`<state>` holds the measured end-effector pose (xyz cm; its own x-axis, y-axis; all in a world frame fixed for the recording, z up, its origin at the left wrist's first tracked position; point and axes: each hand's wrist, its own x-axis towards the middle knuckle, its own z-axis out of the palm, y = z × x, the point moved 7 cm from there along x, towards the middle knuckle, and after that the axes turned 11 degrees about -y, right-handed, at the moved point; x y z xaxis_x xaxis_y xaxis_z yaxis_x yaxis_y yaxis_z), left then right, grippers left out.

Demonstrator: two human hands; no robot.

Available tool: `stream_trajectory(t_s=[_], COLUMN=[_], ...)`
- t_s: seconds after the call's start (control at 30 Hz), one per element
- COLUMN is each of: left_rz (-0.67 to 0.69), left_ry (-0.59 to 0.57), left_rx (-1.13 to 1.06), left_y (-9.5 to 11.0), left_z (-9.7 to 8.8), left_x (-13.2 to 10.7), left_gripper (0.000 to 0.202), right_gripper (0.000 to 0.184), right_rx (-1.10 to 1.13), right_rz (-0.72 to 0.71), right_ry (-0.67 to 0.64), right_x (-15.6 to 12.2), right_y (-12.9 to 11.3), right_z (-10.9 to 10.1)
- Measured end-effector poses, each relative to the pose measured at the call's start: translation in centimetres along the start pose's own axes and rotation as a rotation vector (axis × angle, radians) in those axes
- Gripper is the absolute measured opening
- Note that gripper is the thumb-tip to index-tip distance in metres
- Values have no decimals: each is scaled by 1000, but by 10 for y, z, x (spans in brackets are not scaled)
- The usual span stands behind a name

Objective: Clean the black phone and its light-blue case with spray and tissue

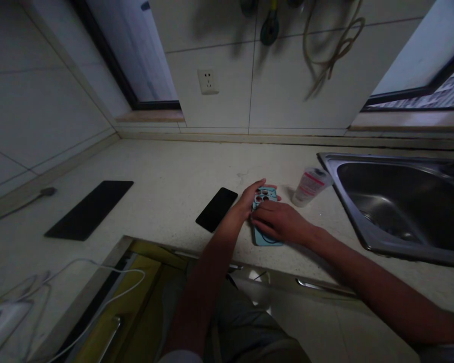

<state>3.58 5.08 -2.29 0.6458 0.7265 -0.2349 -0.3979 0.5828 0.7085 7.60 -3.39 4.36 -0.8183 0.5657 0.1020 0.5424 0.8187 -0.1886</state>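
Scene: A person stands at a pale stone countertop in dim light, both bare hands on a light blue phone case lying flat near the counter's near edge.
Left hand: The left hand curls lightly around the case's left edge and far corner, fingers partly bent, thumb side against the rim beside the camera cut-outs.
Right hand: The right hand lies palm down across the middle and near part of the case, fingers loosely bent and pressing on it; how tightly it grips cannot be told.
Case: It sits back-up, camera openings toward the far end, its near end poking out below the right hand.
How it handles: It looks light, thin and flexible, likely a soft rubbery shell that bends at the rim; not fragile, and best taken by the long edges or a corner.
Left of the hands: A black phone lies screen-up just beside the case, apart from it; a larger black flat slab lies well to the left.
Right of the hands: A tipped clear plastic cup with red print rests near a steel sink.
Far wall: A white wall socket is set in the tiles.
Near left: White cables trail over the counter edge.
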Motion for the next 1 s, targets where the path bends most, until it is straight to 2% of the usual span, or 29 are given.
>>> stream_trajectory(t_s=[0.13, 0.3, 0.5, 0.7, 0.87, 1.0], left_rz=[-37, -47, -26, 5, 39, 25], left_ry=[-51, -63, -1, 38, 62, 57], left_rx=[-14, -26, 17, 39, 41, 48], left_y=[-2, -3, -1, 1, 3, 2], left_z=[4, 3, 1, 1, -1, -1], left_x=[-3, -1, -2, -2, -1, -1], left_gripper=[40, 40, 41, 39, 37, 38], right_gripper=[32, 44, 46, 48, 49, 48], right_rx=[43, 68, 13, -94, -98, -81], right_rz=[-198, -225, -25, 241, 303, 264], right_ry=[-118, -220, -267, -210, -135, -104], right_x=[0, -4, -6, -4, -5, -4], right_y=[-24, -22, 7, 31, 38, 33], right_z=[9, 7, 3, -5, -5, -3])
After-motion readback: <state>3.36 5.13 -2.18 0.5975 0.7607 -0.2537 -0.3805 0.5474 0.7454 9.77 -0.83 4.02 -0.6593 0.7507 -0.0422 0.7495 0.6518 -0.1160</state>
